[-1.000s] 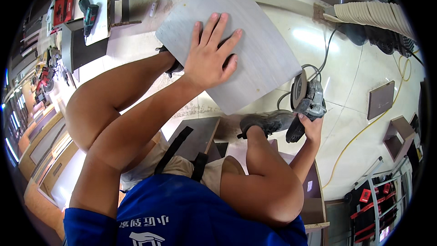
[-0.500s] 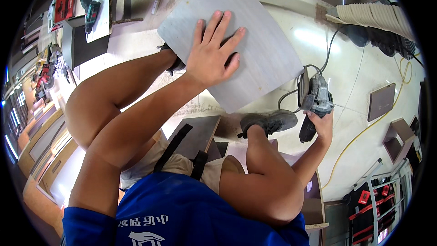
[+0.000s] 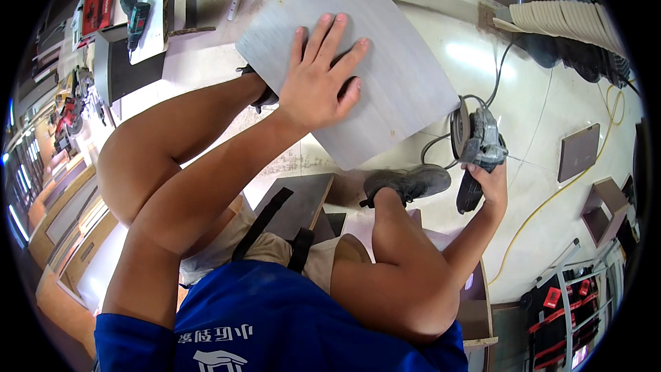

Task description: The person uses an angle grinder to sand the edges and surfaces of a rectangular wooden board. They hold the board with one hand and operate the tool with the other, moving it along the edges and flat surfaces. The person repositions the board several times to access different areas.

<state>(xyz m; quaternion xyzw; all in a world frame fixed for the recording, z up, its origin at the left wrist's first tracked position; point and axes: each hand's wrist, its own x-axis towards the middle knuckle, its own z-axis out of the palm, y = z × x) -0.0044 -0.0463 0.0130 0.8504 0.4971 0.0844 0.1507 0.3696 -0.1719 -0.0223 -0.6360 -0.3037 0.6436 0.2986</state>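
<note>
My left hand [image 3: 319,79] lies flat with fingers spread on a grey board [image 3: 399,76] with rounded corners. In my right hand [image 3: 489,182] is an angle grinder [image 3: 484,141], gripped by its dark body. Its disc [image 3: 460,135] stands on edge close to the board's right corner; whether the two touch I cannot tell. A dark power cord [image 3: 497,79] loops behind the grinder and runs up over the floor.
A cordless drill [image 3: 138,22] rests on a white panel at the far left. To the right lie a brown square board [image 3: 578,153], a yellow hose [image 3: 530,217] and an open box [image 3: 604,212]. A ribbed hose [image 3: 568,24] runs across the far right. My shoe [image 3: 413,184] is below the board.
The grinder has shifted slightly right and turned a little, showing more of its disc's face. My left hand and the board have moved only slightly left.
</note>
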